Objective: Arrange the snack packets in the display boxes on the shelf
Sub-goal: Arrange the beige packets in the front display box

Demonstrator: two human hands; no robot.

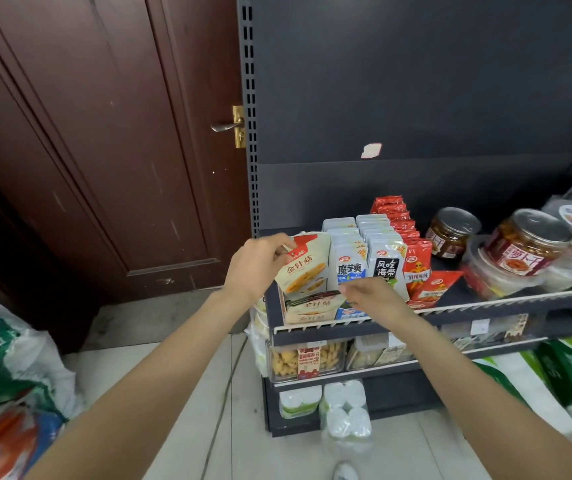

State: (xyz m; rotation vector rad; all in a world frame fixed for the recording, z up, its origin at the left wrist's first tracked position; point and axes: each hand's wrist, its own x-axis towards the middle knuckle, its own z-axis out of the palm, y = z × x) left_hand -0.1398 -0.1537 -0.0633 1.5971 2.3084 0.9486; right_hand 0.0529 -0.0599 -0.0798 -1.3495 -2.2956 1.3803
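Your left hand (256, 265) pinches a cream packet (307, 263) by its upper left corner and holds it upright over the leftmost display box (307, 315), at the near left end of the shelf (506, 308). Your right hand (378, 294) reaches into the front of that same box with its fingers bent down onto the packets (315, 301) lying there; you cannot tell from this view whether it actually pinches one or only presses on them.

Most of the job looks done. To the right of the cream packet, the blue and white packets (352, 263) stand in tidy rows that run toward the far side of the shelf, and the red packets (416, 261) stand in a row beside them. What seems left is the left box: its packets lie flat and tumbled, and the one you hold is not yet set in. One red packet (438, 287) also leans loose at the near right of the rows and probably needs standing up.

Further right on the shelf are jars (450, 233) and round tubs (506, 275), which are no part of this work.
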